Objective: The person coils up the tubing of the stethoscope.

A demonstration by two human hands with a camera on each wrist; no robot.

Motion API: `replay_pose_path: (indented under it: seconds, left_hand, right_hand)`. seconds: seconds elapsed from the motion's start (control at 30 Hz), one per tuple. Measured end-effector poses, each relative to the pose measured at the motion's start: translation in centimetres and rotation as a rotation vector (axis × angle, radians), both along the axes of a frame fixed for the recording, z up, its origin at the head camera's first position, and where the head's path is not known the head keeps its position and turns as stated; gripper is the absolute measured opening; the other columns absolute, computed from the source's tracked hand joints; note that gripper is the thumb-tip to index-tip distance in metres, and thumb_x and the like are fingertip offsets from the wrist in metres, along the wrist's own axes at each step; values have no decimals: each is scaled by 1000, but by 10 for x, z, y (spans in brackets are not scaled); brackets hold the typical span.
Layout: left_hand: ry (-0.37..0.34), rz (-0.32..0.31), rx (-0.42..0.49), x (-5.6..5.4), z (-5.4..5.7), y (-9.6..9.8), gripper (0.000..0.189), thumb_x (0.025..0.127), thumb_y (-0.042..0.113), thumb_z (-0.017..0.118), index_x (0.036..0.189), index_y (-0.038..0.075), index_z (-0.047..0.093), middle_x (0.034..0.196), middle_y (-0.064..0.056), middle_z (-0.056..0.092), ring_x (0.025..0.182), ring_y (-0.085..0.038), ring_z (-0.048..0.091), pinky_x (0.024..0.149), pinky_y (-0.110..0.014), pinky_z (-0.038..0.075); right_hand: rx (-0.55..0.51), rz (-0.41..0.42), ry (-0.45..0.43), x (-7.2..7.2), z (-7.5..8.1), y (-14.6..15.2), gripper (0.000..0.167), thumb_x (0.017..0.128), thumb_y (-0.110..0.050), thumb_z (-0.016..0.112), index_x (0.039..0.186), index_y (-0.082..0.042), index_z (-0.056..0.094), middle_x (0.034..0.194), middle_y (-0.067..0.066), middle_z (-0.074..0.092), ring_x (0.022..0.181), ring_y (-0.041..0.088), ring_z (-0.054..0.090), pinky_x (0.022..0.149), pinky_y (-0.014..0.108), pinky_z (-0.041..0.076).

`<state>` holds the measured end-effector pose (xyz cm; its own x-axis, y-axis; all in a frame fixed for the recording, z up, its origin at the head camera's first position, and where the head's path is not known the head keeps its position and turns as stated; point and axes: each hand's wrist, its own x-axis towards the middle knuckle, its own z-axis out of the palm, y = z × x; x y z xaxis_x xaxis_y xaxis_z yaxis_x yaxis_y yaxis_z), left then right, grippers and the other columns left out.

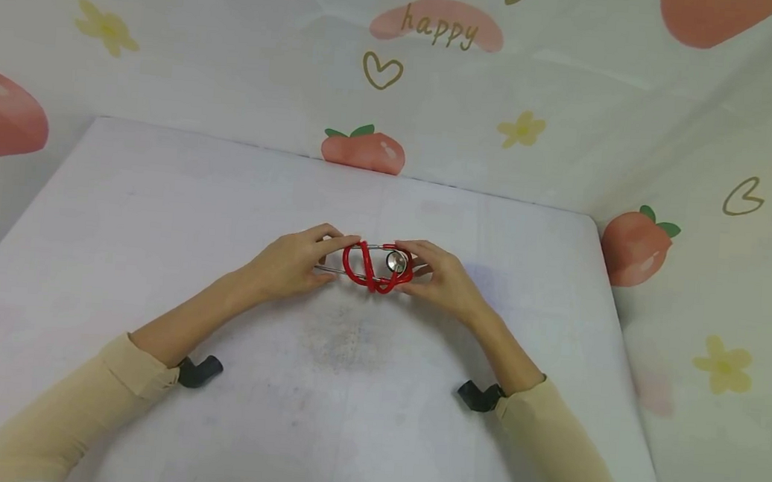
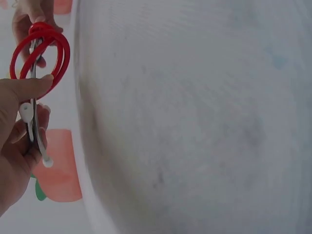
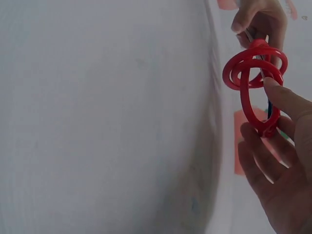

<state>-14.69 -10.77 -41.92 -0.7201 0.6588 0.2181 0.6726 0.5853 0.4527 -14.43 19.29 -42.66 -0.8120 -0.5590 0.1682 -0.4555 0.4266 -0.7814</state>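
Between the two hands is a stethoscope (image 1: 368, 277) with red tubing wound in loops around its metal ear tubes. Its round silver chest piece (image 1: 396, 262) shows near the right end in the head view. My left hand (image 1: 293, 261) grips the metal ear-tube end, thumb on one side and fingers on the other. White ear tips (image 2: 26, 112) stick out beside that hand's fingers in the left wrist view. My right hand (image 1: 442, 281) holds the opposite end, its thumb and fingertips on the red tubing (image 3: 247, 97).
A white-covered table (image 1: 347, 417) lies under the hands. Behind it and to the right hangs a pale cloth (image 1: 251, 60) printed with peaches, flowers and hearts. A black curved piece (image 1: 200, 371) sits at the left cuff, another black piece (image 1: 480, 396) at the right cuff.
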Motion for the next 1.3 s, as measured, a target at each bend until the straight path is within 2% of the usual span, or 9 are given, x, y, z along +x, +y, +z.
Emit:
replay_pose_path:
  seconds: [0.23,0.37,0.57,0.67,0.77,1.03,1.3]
  left_hand:
    - [-72,22,-46,-6,-5,0,73,79,5,83,145,13,52,128,-7,64,95,-17,68,88,-39,55]
    - [-77,40,-60,-8,-6,1,70,80,6,82,144,13,53,129,-9,64,103,-20,67,92,-41,53]
    - [4,35,-23,-12,-9,-3,57,80,10,83,133,8,64,124,-10,67,115,-29,61,100,-47,47]
    - [58,36,-16,-15,-10,-4,52,79,15,85,127,8,67,120,-10,69,112,-29,62,99,-50,45]
    - [70,42,-18,-16,-11,-4,52,78,19,86,126,9,69,119,-9,70,111,-28,63,96,-50,46]
    - [-28,84,-10,-21,-10,-3,54,80,25,85,128,8,67,123,-9,68,115,-27,62,98,-47,49]
    - [-70,68,87,-25,-13,-2,51,82,27,83,126,6,68,121,-7,69,114,-23,62,98,-43,49]
  right_hand:
    - [39,-39,-51,-5,-6,7,67,79,-9,85,140,-11,57,131,5,62,103,21,64,87,36,56]
    - [45,-53,-82,-8,-8,9,67,80,-8,84,141,-13,56,131,3,62,105,20,62,88,36,55]
    - [52,-69,-114,-11,-9,9,67,81,-8,83,141,-13,56,131,4,63,108,21,61,92,38,54]
    - [67,-88,-131,-12,-10,10,66,81,-9,83,141,-15,57,128,3,64,109,20,61,93,39,52]
    - [84,-106,-147,-14,-12,12,65,81,-9,83,141,-17,58,125,1,65,109,18,60,94,38,51]
    - [101,-113,-161,-16,-13,15,64,82,-8,82,140,-18,58,120,1,66,106,17,60,92,38,50]
    - [103,-135,-169,-20,-15,21,61,82,-8,81,139,-13,60,116,6,68,105,22,60,91,41,50]
